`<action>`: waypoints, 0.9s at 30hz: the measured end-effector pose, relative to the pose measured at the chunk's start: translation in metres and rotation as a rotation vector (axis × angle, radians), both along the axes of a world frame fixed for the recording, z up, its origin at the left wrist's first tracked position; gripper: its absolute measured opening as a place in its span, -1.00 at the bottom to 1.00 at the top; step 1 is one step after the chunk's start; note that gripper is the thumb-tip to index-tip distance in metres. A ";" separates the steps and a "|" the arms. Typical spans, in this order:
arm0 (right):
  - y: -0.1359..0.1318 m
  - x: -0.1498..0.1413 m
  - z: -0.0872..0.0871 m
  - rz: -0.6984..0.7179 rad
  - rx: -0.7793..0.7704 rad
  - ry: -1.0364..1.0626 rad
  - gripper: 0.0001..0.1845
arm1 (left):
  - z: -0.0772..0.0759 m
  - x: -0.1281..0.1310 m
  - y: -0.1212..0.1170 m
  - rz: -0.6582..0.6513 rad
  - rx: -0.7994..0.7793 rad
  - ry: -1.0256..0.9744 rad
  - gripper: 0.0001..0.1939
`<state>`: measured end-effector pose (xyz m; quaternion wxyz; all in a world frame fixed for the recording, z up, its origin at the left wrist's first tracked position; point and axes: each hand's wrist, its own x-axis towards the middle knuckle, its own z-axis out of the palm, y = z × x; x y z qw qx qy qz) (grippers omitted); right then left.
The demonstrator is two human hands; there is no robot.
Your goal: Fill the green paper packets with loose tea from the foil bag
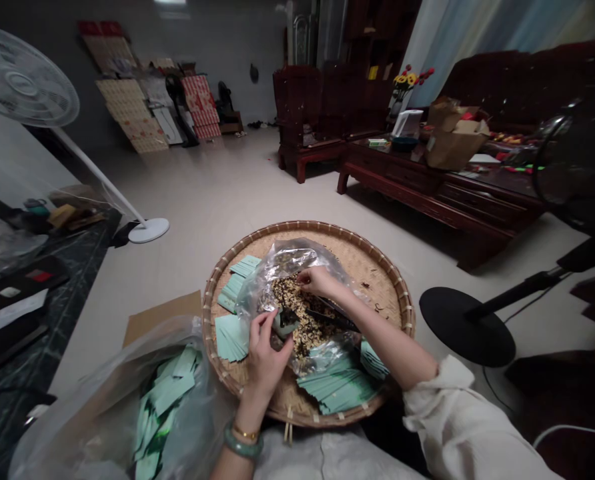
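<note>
A round woven bamboo tray (307,230) lies in front of me, holding a clear plastic bag (277,263) with a dark and tan dried flaky mix (297,323) in it. My left hand (266,353) holds a small pale green paper packet (285,321) at its fingertips, over the mix. My right hand (315,281) pinches a little of the mix inside the bag's mouth. A dark slender tool (333,319) lies under that forearm, partly hidden. Stacks of pale green packets (232,339) lie on the tray on both sides of the bag.
At lower left, a plastic bag (170,393) full of green packets rests on a cardboard sheet (162,319). A black fan base (467,327) stands to the right, a white fan (147,230) to the left, a dark counter (42,333) beyond it.
</note>
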<state>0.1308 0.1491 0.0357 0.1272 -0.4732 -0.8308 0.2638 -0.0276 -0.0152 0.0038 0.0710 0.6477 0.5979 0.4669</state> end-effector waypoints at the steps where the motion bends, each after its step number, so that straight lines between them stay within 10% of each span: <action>1: -0.003 0.003 0.007 0.001 -0.011 0.031 -0.77 | 0.001 0.001 0.001 0.009 0.008 0.008 -0.49; 11: -0.056 0.004 0.073 0.217 -0.043 0.322 -0.79 | -0.002 0.008 0.013 0.057 -0.018 0.045 -0.49; 20: -0.042 0.005 0.055 0.022 -0.101 0.416 -0.88 | 0.002 0.006 0.006 0.059 0.042 0.024 -0.50; 27: -0.056 0.003 0.064 0.124 -0.171 0.467 -0.82 | -0.002 0.006 0.002 0.047 0.046 -0.006 -0.48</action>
